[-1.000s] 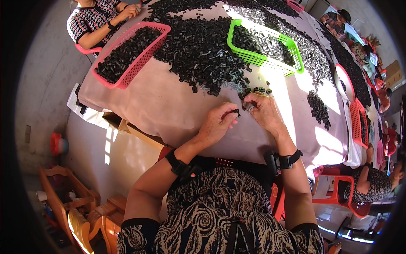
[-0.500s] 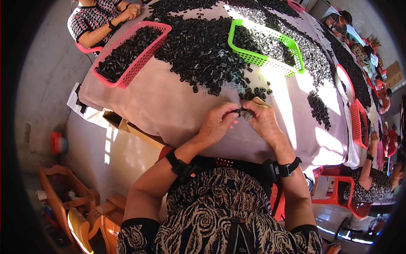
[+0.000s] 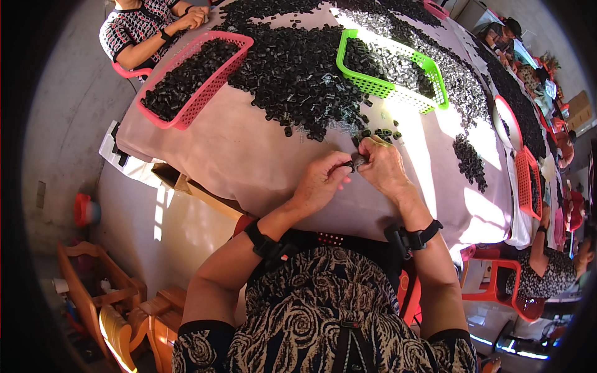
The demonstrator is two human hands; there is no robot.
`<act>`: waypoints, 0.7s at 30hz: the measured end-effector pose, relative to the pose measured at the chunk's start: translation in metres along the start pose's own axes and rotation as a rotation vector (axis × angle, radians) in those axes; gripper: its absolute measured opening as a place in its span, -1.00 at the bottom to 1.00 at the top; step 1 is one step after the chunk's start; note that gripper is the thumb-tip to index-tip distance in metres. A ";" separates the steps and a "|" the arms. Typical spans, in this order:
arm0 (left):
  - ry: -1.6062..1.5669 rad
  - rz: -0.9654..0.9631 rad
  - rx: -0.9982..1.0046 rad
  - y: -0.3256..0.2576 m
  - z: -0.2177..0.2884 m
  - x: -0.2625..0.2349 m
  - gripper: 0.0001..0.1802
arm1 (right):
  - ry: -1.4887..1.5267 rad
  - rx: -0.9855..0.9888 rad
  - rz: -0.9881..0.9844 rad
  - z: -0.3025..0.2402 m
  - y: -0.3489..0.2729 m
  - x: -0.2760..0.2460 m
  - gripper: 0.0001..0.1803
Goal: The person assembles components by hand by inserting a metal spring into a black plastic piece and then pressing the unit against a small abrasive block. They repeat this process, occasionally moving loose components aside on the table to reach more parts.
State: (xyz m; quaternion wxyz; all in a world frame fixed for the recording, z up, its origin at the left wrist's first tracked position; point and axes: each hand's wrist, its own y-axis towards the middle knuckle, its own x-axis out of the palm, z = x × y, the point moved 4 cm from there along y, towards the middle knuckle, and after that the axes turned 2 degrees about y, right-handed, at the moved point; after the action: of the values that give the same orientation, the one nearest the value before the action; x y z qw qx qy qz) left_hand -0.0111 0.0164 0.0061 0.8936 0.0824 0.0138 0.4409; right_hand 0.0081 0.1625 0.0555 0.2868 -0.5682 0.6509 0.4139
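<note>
My left hand (image 3: 323,181) pinches a small black plastic piece (image 3: 349,165) between thumb and fingertips, just above the near part of the pink-grey cloth (image 3: 273,165). Right beside it, my right hand (image 3: 384,168) is closed, its fingertips meeting the left ones; what they grip is mostly covered by the fingers. Beyond my right fingers lies a little group of loose black pieces (image 3: 392,133). Farther off spreads a large heap of black plastic pieces (image 3: 292,81), with thin metal coil springs (image 3: 323,93) along its near right side.
A pink basket (image 3: 184,118) of black pieces stands at the left, a green basket (image 3: 398,92) at the right. A red basket (image 3: 528,186) sits by the right edge. One person (image 3: 140,34) sits at the far left; others work along the right. Wooden furniture (image 3: 106,286) stands lower left.
My right hand has turned slightly, its knuckles moving a little forward and left over the loose pieces. My left hand holds nearly the same place.
</note>
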 end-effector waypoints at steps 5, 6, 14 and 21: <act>-0.007 0.002 0.004 0.000 0.001 0.000 -0.83 | -0.215 -0.051 0.081 -0.007 0.002 0.003 -0.83; -0.007 0.003 0.004 0.000 0.001 0.000 -0.83 | -0.214 -0.052 0.081 -0.007 0.003 0.004 -0.83; -0.018 0.024 -0.019 -0.001 0.000 0.000 -0.80 | 0.406 0.072 0.033 0.016 -0.007 0.001 -0.83; -0.021 0.007 -0.008 -0.002 0.001 0.000 -0.79 | 0.579 -0.022 0.030 -0.005 -0.022 -0.006 -0.86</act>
State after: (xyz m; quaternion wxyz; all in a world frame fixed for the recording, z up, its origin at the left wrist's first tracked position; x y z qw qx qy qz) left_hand -0.0094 0.0150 0.0064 0.8925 0.0836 0.0024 0.4433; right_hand 0.0308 0.1605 0.0585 0.0769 -0.6560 0.7094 0.2458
